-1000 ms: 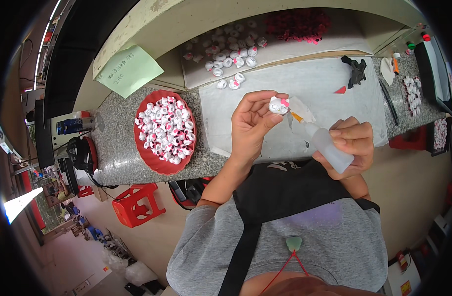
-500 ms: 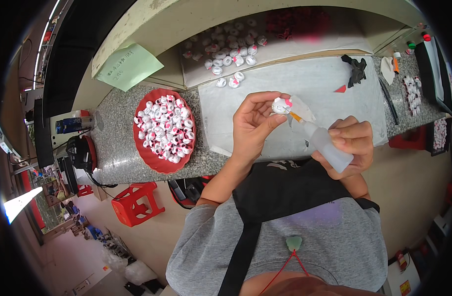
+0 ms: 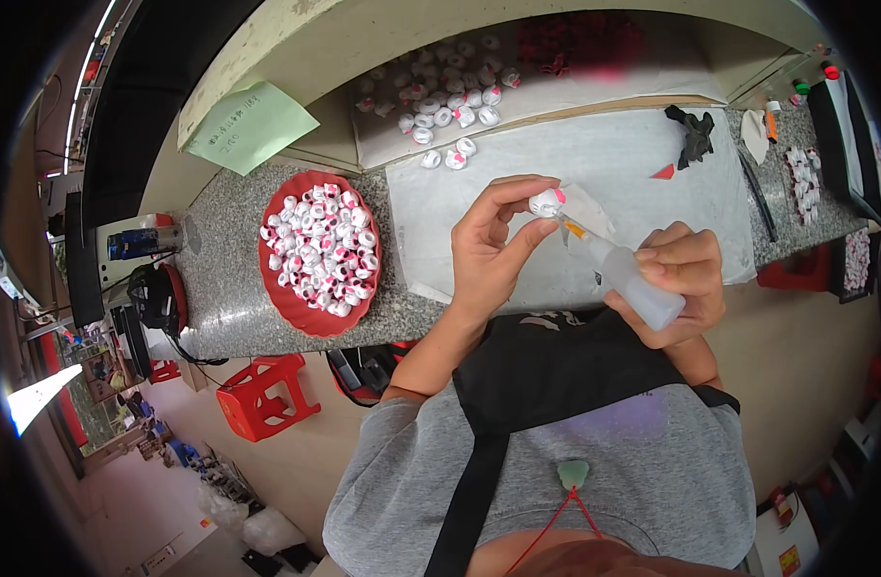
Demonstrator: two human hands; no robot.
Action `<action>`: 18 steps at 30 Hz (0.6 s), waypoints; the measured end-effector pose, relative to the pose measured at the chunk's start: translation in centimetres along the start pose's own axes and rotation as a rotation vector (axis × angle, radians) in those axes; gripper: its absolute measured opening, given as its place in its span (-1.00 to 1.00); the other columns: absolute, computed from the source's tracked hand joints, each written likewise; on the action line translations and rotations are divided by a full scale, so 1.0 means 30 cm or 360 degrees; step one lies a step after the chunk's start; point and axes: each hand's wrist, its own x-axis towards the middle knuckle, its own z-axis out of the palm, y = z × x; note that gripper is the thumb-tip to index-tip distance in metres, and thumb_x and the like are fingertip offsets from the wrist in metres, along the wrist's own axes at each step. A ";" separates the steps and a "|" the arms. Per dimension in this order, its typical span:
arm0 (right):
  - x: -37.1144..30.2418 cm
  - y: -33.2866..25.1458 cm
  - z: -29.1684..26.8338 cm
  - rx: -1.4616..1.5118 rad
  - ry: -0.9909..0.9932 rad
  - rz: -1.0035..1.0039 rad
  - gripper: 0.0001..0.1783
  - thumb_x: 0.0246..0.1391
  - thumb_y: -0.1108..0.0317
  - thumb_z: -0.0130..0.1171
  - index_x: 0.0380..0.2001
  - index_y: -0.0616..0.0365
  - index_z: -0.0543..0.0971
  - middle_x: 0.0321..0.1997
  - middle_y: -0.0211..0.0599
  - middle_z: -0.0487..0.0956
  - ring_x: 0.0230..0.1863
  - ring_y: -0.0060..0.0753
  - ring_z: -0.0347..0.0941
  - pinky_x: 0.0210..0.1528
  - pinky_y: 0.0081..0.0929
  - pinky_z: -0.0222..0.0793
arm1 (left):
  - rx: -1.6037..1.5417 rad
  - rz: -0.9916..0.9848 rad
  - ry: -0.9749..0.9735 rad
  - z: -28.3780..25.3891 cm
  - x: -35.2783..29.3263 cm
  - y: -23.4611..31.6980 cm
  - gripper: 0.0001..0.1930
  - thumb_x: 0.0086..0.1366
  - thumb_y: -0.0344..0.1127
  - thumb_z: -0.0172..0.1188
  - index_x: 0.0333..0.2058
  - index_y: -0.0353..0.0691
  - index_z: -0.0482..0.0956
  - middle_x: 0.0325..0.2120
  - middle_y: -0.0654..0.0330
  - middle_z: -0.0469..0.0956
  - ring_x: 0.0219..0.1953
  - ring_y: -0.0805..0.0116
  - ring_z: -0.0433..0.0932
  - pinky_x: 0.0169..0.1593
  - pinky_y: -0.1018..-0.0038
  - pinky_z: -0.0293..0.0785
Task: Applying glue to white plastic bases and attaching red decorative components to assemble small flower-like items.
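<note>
My left hand (image 3: 493, 250) pinches a small white figurine head (image 3: 545, 203) with a pink patch between thumb and fingers, above the white paper (image 3: 426, 231). A translucent squeeze bottle (image 3: 644, 290) with an orange nozzle (image 3: 575, 230) is gripped in my right hand (image 3: 692, 279). The nozzle's thin tip points up and left and is at the lower side of the figurine head; whether it touches is too small to tell. Left of my hands, a red scalloped plate (image 3: 270, 276) is heaped with similar white and pink pieces.
More white pieces (image 3: 445, 116) lie under the shelf (image 3: 296, 43), beside blurred red-pink bits (image 3: 580, 43). A black crumpled scrap (image 3: 695, 139) and a red triangular piece (image 3: 663, 172) lie at the paper's right. A red stool (image 3: 267, 394) stands below the counter.
The figurine head has turned slightly in my left fingers, showing less of its pink patch. The bottle and my right hand have shifted slightly left.
</note>
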 end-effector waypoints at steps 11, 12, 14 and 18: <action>0.044 0.175 -0.029 0.0217 0.0047 0.0805 -0.70 -0.35 0.65 0.06 -0.44 0.22 0.27 -0.37 -0.26 0.30 -0.43 -0.51 0.30 -0.41 -0.64 0.27 | -0.0080 0.0136 0.0484 -0.165 0.011 0.023 -0.65 -0.07 -0.66 0.02 -0.22 -0.39 0.29 -0.26 0.06 0.37 -0.19 0.39 0.35 -0.13 0.57 0.25; 0.057 0.222 -0.034 0.0232 -0.0070 0.1041 -0.71 -0.31 0.64 0.03 -0.40 0.24 0.27 -0.37 -0.28 0.29 -0.40 -0.52 0.33 -0.40 -0.66 0.30 | -0.0080 0.0155 0.0534 -0.185 0.008 0.029 -0.65 -0.07 -0.66 0.02 -0.22 -0.38 0.28 -0.26 0.06 0.37 -0.19 0.40 0.35 -0.13 0.57 0.26; 0.066 0.355 -0.026 0.0192 -0.0186 0.1100 -0.67 -0.27 0.58 0.03 -0.31 0.25 0.30 -0.38 -0.33 0.30 -0.35 -0.56 0.34 -0.41 -0.67 0.32 | -0.0043 0.0192 0.0529 -0.202 0.000 0.032 -0.65 -0.06 -0.65 0.03 -0.21 -0.38 0.28 -0.26 0.06 0.37 -0.20 0.41 0.35 -0.14 0.58 0.26; 0.119 0.581 -0.019 -0.0470 -0.0186 0.1029 -0.68 -0.26 0.50 0.06 -0.31 0.26 0.34 -0.39 -0.24 0.36 -0.36 -0.44 0.38 -0.44 -0.53 0.33 | -0.0051 0.0183 0.0530 -0.187 -0.014 0.038 -0.64 -0.06 -0.64 0.04 -0.21 -0.39 0.28 -0.26 0.05 0.37 -0.21 0.42 0.35 -0.16 0.60 0.26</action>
